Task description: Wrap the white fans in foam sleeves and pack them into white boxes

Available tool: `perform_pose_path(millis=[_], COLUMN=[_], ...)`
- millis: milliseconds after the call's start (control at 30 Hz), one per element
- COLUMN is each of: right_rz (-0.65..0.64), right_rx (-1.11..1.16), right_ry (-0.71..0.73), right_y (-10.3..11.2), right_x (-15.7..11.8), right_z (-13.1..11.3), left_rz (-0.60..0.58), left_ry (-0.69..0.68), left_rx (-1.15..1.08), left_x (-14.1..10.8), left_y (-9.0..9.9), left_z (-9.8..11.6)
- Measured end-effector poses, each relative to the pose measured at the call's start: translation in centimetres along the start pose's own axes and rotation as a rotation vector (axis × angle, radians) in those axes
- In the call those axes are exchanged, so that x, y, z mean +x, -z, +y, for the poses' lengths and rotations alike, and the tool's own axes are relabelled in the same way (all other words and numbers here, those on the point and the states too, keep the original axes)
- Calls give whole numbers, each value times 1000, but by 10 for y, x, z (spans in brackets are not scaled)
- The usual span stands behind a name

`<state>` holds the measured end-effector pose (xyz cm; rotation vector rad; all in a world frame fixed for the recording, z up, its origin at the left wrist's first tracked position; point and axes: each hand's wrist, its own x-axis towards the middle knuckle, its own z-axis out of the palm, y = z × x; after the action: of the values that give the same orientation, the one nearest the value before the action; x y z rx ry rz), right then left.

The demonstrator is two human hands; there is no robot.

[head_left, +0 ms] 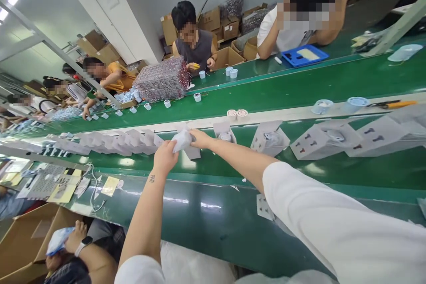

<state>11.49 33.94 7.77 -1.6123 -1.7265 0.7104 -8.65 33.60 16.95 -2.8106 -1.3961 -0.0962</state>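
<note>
My left hand (165, 156) pinches the left side of a small whitish plastic-wrapped packet (182, 140). My right hand (201, 139) grips the same packet from its right end; some of its fingertips are hidden. Both hands are above the near green belt, with a white box (192, 152) partly covered right beneath them. Just right of that, another open white box (224, 131) has a pale item inside. Further right stands an open white box (270, 137) with a bagged item in it.
A row of open white boxes (133, 142) runs left along the belt. Light blue cups (197, 97) sit on the far belt (282, 82). Orange-handled pliers (392, 104) lie at right. Co-workers sit opposite; another person's hand (78, 235) holds a packet at lower left.
</note>
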Motion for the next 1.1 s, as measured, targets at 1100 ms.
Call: perform_pose_path(millis=[1100], right_rz=[-119], right_rx=[-37], right_ry=[-7], right_y=[225], right_x=[-172], right_z=[-27], left_rz=[344], left_ry=[-212], left_rx=[-285], left_x=[-54], left_y=[-27], left_z=[60])
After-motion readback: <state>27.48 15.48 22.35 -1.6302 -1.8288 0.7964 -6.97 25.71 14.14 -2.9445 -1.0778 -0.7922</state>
